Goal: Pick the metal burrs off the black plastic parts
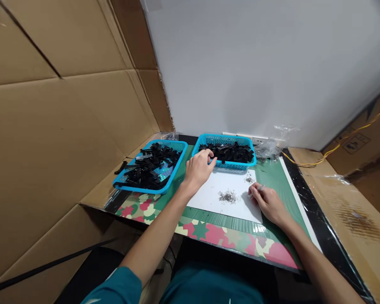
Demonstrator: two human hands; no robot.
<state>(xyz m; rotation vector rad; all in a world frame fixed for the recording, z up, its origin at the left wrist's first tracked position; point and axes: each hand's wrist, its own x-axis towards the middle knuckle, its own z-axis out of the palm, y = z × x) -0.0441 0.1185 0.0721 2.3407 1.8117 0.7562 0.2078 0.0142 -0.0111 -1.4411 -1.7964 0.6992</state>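
My left hand (200, 168) is raised at the front left corner of the back blue basket (240, 165), fingers curved and thumb apart from them, with nothing visible between them. Black plastic parts (229, 152) fill that basket. My right hand (267, 202) rests at the right edge of a white sheet (205, 196), its fingers pinched together; a small greyish thing shows at the fingers, too small to name. On the sheet lies a pile of tiny metal pieces (228, 196), with a smaller pile (249, 179) behind it.
Another blue basket (177, 171) with black parts stands at the left, beside the cardboard wall (66, 135). Clear plastic bags (267, 149) lie behind at the right. A yellow cable (329, 155) runs over cardboard at the far right.
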